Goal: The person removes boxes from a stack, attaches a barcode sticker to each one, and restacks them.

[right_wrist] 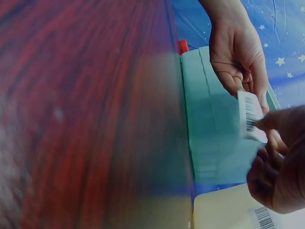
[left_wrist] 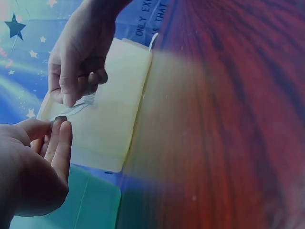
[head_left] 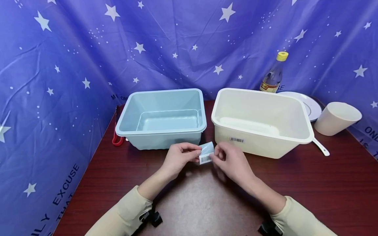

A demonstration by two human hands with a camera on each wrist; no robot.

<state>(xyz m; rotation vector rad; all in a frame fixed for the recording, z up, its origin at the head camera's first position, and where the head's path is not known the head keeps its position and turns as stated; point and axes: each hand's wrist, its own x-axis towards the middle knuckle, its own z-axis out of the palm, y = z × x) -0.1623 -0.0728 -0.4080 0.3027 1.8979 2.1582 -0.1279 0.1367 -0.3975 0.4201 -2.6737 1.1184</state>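
Note:
Both hands hold a small barcode sticker [head_left: 205, 153] above the dark red table [head_left: 189, 196], just in front of the gap between two plastic tubs. My left hand [head_left: 180, 156] pinches its left edge; my right hand [head_left: 229, 158] pinches its right edge. The sticker [right_wrist: 250, 115] shows white with black bars in the right wrist view, held between the left hand [right_wrist: 240, 59] and right hand [right_wrist: 280, 167]. The light blue tub [head_left: 161, 118] stands behind on the left, the cream tub [head_left: 260, 120] on the right, with a barcode label [head_left: 237, 140] on its front wall. Both tubs look empty.
A clear bottle with a yellow cap [head_left: 274, 74] stands behind the cream tub. A white plate [head_left: 308, 105] and a cream cup [head_left: 337, 118] sit at the right. A white handle [head_left: 321, 147] pokes out beside the cream tub. Something red [head_left: 117, 140] lies left of the blue tub. Starred blue cloth [head_left: 59, 65] surrounds the table.

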